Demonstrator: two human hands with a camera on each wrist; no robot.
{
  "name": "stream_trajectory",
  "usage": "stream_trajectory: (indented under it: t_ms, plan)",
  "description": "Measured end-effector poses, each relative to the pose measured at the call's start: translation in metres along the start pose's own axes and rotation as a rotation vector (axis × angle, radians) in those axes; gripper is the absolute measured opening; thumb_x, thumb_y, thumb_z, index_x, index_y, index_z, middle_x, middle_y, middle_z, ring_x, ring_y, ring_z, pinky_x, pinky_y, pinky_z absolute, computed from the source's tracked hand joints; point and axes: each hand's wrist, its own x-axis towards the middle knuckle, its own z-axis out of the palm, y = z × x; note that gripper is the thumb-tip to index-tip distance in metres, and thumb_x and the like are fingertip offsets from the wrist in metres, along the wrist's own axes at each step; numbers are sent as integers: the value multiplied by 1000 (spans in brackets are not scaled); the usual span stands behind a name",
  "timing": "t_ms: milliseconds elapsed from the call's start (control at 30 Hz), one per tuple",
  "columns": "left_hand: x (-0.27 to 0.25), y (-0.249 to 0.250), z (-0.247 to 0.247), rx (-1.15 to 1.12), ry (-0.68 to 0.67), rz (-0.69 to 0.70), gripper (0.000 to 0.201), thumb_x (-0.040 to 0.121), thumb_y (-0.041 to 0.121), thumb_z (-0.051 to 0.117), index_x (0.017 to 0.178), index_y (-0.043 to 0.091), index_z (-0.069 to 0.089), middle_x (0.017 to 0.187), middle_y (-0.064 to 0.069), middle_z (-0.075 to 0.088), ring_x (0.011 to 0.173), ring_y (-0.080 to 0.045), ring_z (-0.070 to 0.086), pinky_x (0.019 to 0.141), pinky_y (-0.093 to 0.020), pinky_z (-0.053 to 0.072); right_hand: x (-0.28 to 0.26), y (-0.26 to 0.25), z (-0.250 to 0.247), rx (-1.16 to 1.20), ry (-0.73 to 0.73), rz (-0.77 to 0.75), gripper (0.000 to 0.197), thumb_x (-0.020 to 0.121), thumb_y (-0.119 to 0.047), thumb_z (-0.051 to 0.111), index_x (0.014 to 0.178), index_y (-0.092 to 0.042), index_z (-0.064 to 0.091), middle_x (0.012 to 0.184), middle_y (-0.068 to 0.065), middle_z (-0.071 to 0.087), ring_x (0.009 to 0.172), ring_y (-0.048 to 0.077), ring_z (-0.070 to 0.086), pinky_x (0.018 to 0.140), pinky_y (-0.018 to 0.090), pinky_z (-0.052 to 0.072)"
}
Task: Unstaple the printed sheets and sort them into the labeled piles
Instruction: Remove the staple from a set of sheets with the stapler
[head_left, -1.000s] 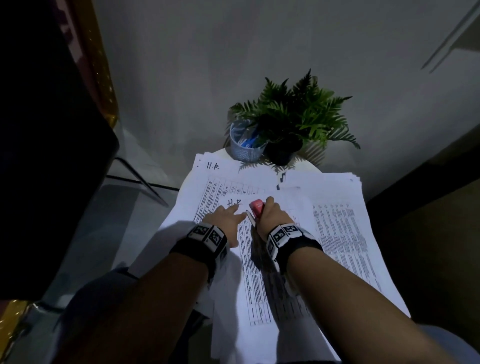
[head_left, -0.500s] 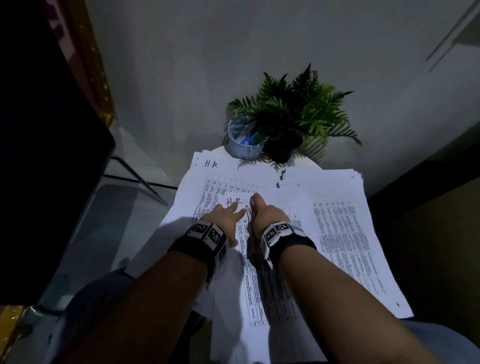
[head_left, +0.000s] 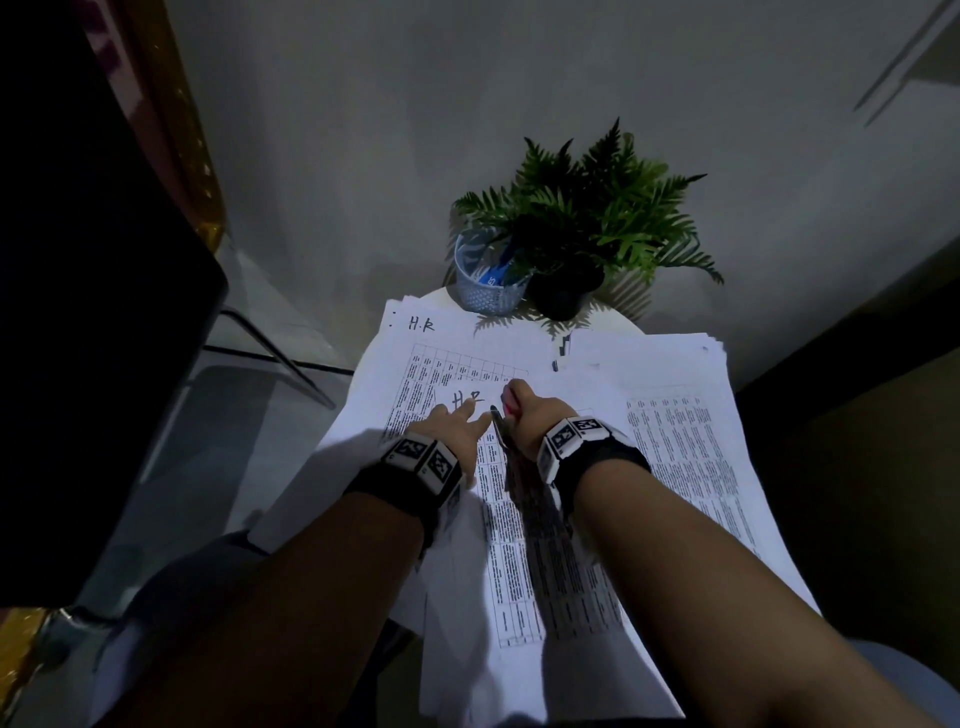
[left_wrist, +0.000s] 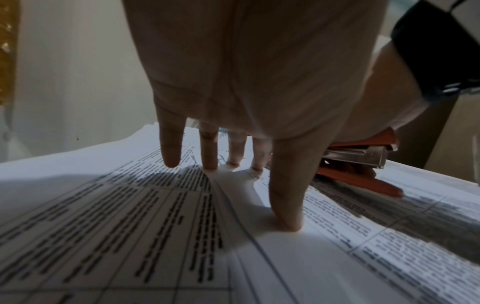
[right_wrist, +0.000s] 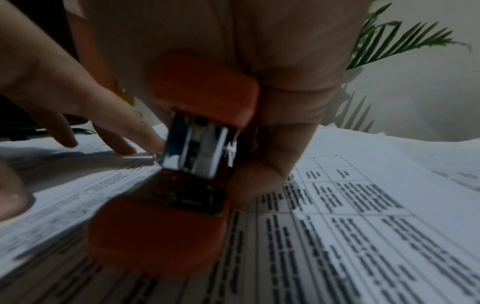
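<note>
A set of printed sheets (head_left: 511, 545) marked "H.R" lies on top in the middle of the small table. My left hand (head_left: 462, 415) lies flat on it, its straight fingers (left_wrist: 207, 152) and thumb pressing the paper down. My right hand (head_left: 519, 410) grips a small orange stapler (head_left: 511, 402) just right of the left forefinger. The stapler (right_wrist: 192, 164) rests low on the sheet, its metal part lifted off its orange base. It also shows behind my left thumb, the stapler (left_wrist: 358, 156). The sheet's corner under the stapler is hidden.
A pile marked "H.R" (head_left: 421, 325) lies under and behind on the left. Another pile of printed sheets (head_left: 675, 431) lies on the right. A mesh cup (head_left: 488, 283) and a potted fern (head_left: 582, 228) stand at the table's far edge, by the wall.
My right hand has turned the stapler over and brought it down beside the left forefinger, so less of its orange top shows. The left hand has stayed pressed on the sheet.
</note>
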Motion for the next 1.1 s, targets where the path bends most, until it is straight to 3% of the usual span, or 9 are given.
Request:
stream_trajectory:
  t_ms: [167,233,333,433,567,833,1100]
  plan:
    - [1,-1,1,11,-2,-10,92,87,32,64,150,30,-4,159,5,-11,145,-28,5,109,-49,29,-1,1,0,-14,5,3,31,98,-25,39,126,-13,35,95,20,66,83,34,61,65,31,39]
    - [1,-1,1,14,-8,-9,92,88,33,63,150,30,-4,159,5,-11,145,-28,4,109,-49,29,-2,1,-2,-11,-8,9,32,98,-24,39,128,-13,34,97,19,66,79,33,58,65,30,39]
    - [0,0,-1,20,-10,-7,92,88,33,63,150,30,-5,159,4,-11,145,-28,5,109,-49,29,-3,0,-5,2,-19,12,33,97,-24,40,128,-13,35,99,20,66,73,29,51,66,29,38]
    - [0,0,-1,28,-10,-7,92,88,32,63,150,29,-4,159,4,-10,144,-27,6,108,-49,31,-4,-1,-6,12,-2,13,33,98,-25,39,127,-12,36,101,20,65,86,35,60,69,33,42]
    - [1,1,-2,26,-4,-8,92,88,31,63,151,30,-4,159,4,-9,145,-27,5,109,-48,29,-5,-2,-6,24,-2,28,34,98,-29,37,127,-12,36,106,21,65,95,37,61,77,36,45]
    - [1,1,-1,28,5,-7,92,86,33,66,151,31,0,159,4,-7,144,-28,9,108,-49,31,-5,-1,-6,39,-24,32,33,99,-27,37,127,-12,35,102,21,65,92,36,62,71,34,42]
    - [0,5,-3,73,2,-14,91,87,35,65,151,29,1,159,3,-7,143,-29,12,107,-52,31,-4,3,-7,98,-52,65,34,96,-30,40,126,-14,35,107,20,63,96,35,60,79,36,44]
